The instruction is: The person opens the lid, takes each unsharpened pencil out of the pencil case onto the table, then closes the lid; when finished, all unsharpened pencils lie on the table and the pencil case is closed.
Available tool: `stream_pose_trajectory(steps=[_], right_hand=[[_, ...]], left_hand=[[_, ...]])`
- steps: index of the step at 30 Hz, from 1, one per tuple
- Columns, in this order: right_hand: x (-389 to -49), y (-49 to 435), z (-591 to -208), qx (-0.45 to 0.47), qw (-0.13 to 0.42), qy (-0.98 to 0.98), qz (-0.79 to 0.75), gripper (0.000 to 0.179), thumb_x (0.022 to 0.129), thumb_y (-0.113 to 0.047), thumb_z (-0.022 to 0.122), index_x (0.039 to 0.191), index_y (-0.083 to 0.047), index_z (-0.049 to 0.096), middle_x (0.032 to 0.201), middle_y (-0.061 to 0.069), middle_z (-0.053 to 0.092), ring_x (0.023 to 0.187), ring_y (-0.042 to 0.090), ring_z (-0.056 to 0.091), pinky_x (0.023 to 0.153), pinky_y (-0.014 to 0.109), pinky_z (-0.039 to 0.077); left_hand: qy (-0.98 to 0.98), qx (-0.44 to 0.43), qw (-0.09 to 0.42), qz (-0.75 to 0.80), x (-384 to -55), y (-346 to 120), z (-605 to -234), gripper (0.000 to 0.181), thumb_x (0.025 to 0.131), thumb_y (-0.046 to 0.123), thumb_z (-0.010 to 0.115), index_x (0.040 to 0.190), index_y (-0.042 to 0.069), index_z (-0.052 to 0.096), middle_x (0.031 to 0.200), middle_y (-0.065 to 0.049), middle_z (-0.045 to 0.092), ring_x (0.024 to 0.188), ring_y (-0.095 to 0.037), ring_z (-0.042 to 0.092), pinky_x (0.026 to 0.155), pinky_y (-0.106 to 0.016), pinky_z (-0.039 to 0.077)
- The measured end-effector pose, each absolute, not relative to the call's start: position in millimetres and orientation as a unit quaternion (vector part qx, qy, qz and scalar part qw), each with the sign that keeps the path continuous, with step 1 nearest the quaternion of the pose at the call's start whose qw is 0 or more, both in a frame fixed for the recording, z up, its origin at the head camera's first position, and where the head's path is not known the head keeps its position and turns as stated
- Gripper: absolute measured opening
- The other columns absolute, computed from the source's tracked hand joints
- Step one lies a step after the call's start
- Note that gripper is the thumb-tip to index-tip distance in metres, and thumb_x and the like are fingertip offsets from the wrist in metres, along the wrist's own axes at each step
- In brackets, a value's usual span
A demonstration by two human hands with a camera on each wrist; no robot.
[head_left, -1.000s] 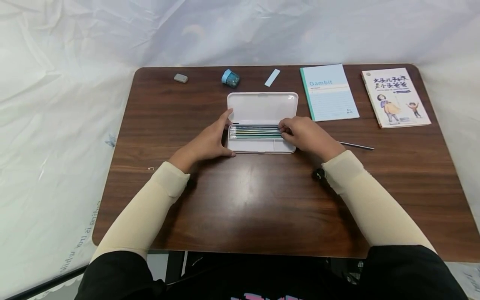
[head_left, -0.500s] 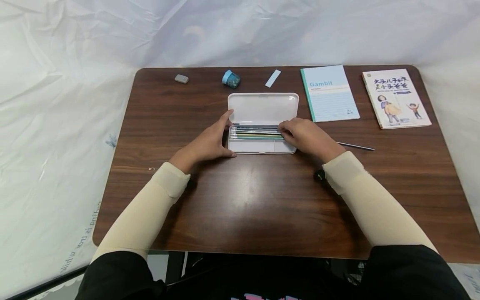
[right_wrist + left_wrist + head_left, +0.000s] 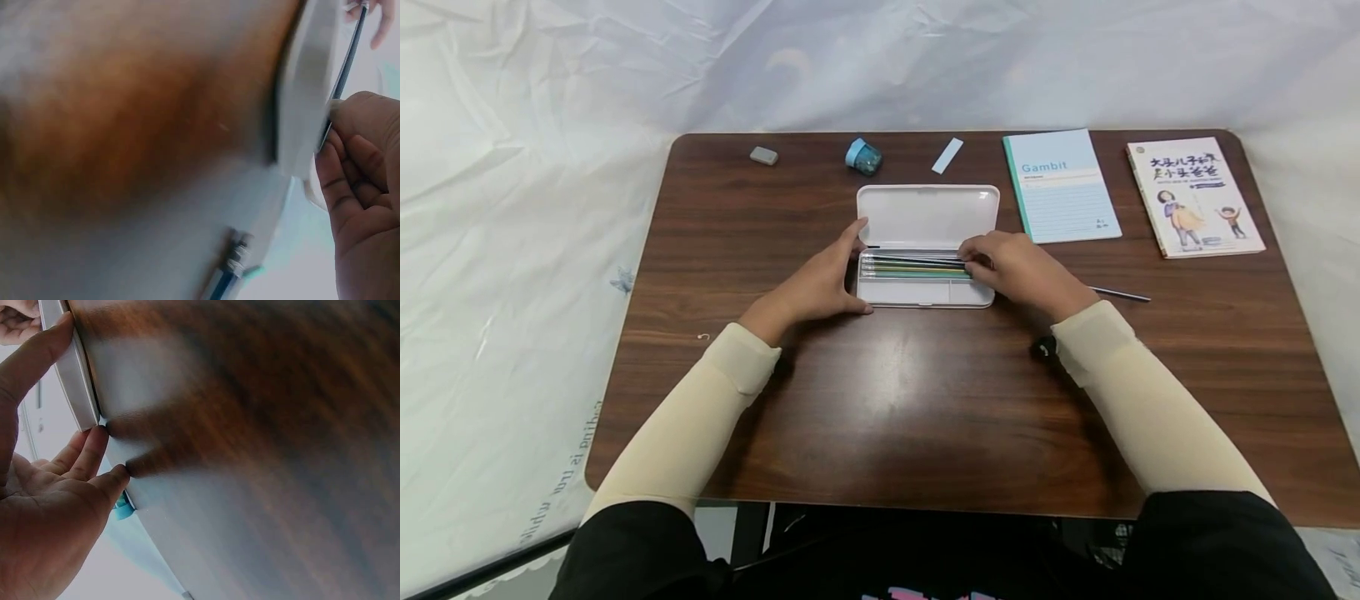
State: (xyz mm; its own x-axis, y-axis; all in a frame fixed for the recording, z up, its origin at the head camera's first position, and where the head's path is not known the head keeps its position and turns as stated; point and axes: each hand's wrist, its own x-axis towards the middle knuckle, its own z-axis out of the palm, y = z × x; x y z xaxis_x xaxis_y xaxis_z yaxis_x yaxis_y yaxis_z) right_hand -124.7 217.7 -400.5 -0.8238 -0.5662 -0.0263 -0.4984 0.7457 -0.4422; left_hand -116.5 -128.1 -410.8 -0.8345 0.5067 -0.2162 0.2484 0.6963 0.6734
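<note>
A white pencil case [image 3: 901, 293] lies with its lid [image 3: 927, 215] raised at the back, and several pencils [image 3: 913, 272] lie side by side in its rear compartment. My left hand [image 3: 815, 285] grips the case's left end, thumb at the front edge and fingers by the back corner, as the left wrist view also shows. At the case's right end, my right hand [image 3: 1022, 271] pinches a dark pencil [image 3: 351, 56] between thumb and fingers, close over the others. The front compartment shows bare white. My right palm and fingers hide the pencils' right ends.
Another pencil [image 3: 1127, 295] lies on the table right of the case. Behind are an eraser [image 3: 763, 156], a blue sharpener [image 3: 863, 157], a pale strip [image 3: 947, 156], a Gambit notebook [image 3: 1062, 187] and a picture-covered book [image 3: 1195, 198].
My right hand has shifted slightly right, and a dark pencil now shows at its fingertips above the row. My left hand keeps its hold on the case.
</note>
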Motion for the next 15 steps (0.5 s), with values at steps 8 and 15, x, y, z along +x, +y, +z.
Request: stream_pose_trajectory(steps=[8, 15], right_hand=[[-110, 274, -364, -0.234, 0.04, 0.943, -0.232, 0.022, 0.108, -0.008, 0.072, 0.128, 0.0, 0.076, 0.119, 0.019, 0.081, 0.11, 0.036, 0.079, 0.094, 0.058, 0.063], [-87, 350, -373, -0.14, 0.049, 0.968, -0.201, 0.021, 0.108, -0.008, 0.071, 0.127, 0.0, 0.075, 0.118, 0.024, 0.08, 0.108, 0.041, 0.078, 0.092, 0.062, 0.06]], left_hand=[[0.9, 0.215, 0.197, 0.324, -117, -125, -414, 0.14, 0.086, 0.024, 0.1, 0.18, 0.017, -0.003, 0.168, -0.02, 0.047, 0.158, -0.034, 0.047, 0.134, -0.053, 0.035], [0.899, 0.22, 0.19, 0.328, -120, -129, -420, 0.142, 0.085, 0.027, 0.101, 0.18, 0.017, -0.004, 0.168, -0.021, 0.047, 0.156, -0.036, 0.049, 0.132, -0.055, 0.037]])
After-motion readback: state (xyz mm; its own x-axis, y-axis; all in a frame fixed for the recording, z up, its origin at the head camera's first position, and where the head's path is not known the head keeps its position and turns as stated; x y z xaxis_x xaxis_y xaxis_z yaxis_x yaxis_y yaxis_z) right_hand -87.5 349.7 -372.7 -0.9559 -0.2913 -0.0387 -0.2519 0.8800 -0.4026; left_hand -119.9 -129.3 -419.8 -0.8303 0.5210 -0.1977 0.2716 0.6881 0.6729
